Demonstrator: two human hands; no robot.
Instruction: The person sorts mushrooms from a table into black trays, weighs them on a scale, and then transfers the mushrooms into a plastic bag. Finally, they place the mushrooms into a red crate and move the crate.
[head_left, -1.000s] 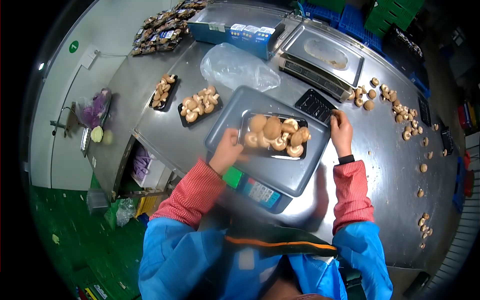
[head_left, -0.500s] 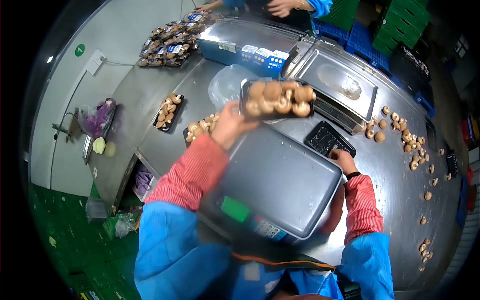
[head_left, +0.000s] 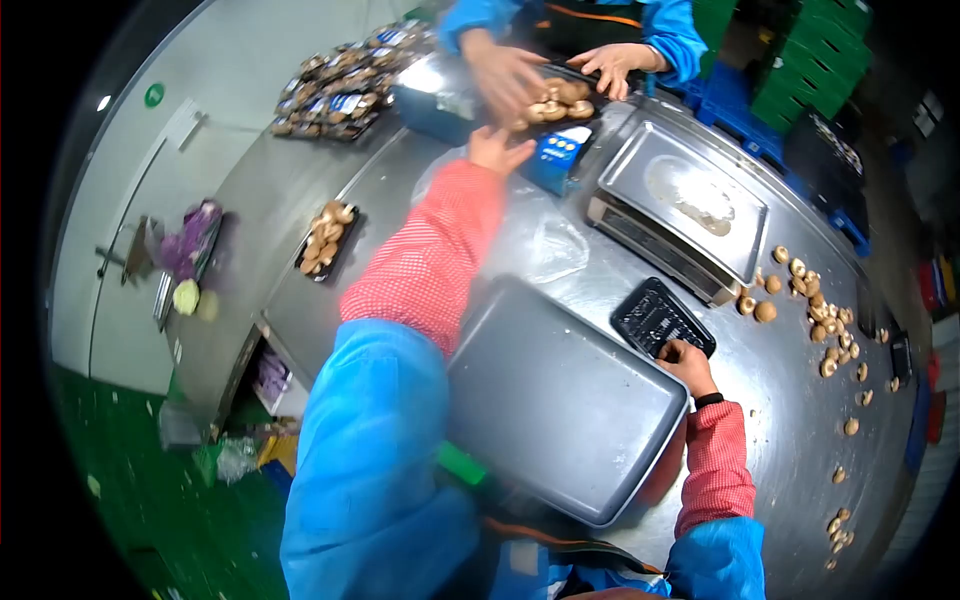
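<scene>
My left hand [head_left: 498, 152] reaches far forward, fingers apart, just below a black tray of brown mushrooms [head_left: 562, 102]. A co-worker's two hands are around that tray, above a blue and grey box. With its fingers pinched on the near edge of an empty black tray [head_left: 662, 318], my right hand [head_left: 688, 366] rests beside a grey upturned bin [head_left: 565, 400]. Clear plastic film [head_left: 555, 245] lies between the bin and the box.
A scale with a metal pan [head_left: 685, 190] stands at back right. Loose mushrooms [head_left: 825, 315] lie along the right side. Another mushroom tray [head_left: 326, 240] sits at left, wrapped packs [head_left: 345, 85] behind it. Purple produce [head_left: 187, 245] is far left.
My left hand has moved forward with the mushroom tray and let go of it. The co-worker's hands have come in around the tray. My right hand stays at the empty tray.
</scene>
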